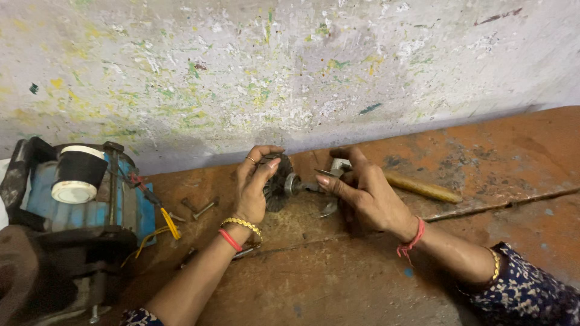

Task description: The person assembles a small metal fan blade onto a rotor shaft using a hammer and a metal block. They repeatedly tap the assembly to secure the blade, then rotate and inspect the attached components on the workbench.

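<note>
My left hand (254,187) grips a dark, round motor rotor (279,184) by its rim, holding it on edge above the rusty orange bench (362,284). A short shaft with a metal bearing (293,183) sticks out of the rotor toward my right hand (362,196). The right hand's fingers close on a grey metal puller-like tool (335,172) set against the shaft end. Part of the tool is hidden behind the fingers.
A blue electric motor (84,193) with a black-and-white capacitor and yellow and red wires sits at the left. Loose bolts (202,210) lie beside it. A wooden tool handle (423,188) lies right of my hands. A paint-spattered wall (290,66) stands behind.
</note>
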